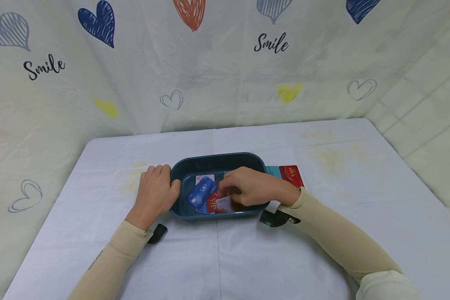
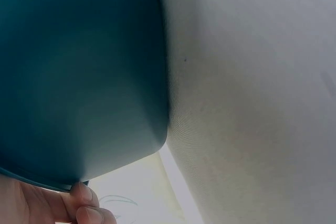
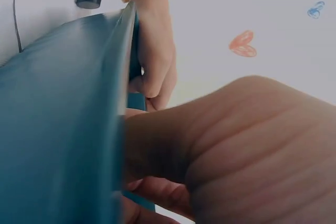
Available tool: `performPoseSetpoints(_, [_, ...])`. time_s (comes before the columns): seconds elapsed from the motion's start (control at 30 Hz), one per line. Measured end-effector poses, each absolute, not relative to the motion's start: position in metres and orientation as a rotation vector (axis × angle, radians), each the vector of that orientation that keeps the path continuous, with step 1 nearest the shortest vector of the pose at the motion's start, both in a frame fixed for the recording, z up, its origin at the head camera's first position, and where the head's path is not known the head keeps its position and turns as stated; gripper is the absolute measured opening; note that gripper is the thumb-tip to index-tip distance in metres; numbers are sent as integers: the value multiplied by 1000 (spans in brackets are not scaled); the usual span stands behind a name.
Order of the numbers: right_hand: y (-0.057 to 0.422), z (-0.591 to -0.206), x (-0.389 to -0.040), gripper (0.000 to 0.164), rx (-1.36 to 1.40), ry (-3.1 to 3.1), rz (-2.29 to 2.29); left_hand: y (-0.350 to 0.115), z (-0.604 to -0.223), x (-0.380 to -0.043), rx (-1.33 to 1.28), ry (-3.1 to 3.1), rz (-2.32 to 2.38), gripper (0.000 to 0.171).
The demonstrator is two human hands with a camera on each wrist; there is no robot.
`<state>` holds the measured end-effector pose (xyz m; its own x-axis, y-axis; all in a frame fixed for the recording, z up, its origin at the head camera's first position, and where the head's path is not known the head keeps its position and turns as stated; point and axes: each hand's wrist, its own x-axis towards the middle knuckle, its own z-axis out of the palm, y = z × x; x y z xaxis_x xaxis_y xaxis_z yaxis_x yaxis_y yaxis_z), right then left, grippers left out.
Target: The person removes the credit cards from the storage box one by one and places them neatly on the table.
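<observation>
A dark teal plastic tub (image 1: pixel 210 159) stands on the table with several cards inside. My left hand (image 1: pixel 156 189) grips the tub's left end, thumb at the rim; the left wrist view shows its fingertips (image 2: pixel 86 203) under the rim. My right hand (image 1: pixel 253 186) reaches over the right end into the tub, fingers bent down among the cards. Nearest to it lie a pale card (image 1: pixel 223 204) and a red VIP card (image 1: pixel 211 203). A blue VIP card (image 1: pixel 202 191) lies further left. Whether the right fingers pinch a card is hidden.
Beyond the tub's right end, a red VIP card (image 1: pixel 291 175) and a light blue card (image 1: pixel 273 170) lie on the white-covered table (image 1: pixel 187 266), partly behind the right wrist. A white cloth with hearts (image 1: pixel 225 62) hangs behind the table.
</observation>
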<state>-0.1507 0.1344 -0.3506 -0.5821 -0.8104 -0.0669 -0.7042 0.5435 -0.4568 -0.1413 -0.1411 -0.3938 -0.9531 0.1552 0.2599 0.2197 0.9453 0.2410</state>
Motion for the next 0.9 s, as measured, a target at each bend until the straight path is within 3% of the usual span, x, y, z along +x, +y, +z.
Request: performPoseSetpoints(0.9, [137,-343,-146,27,-1167,2547,-640,-144,-392,-142,-288,-2863,-406,21])
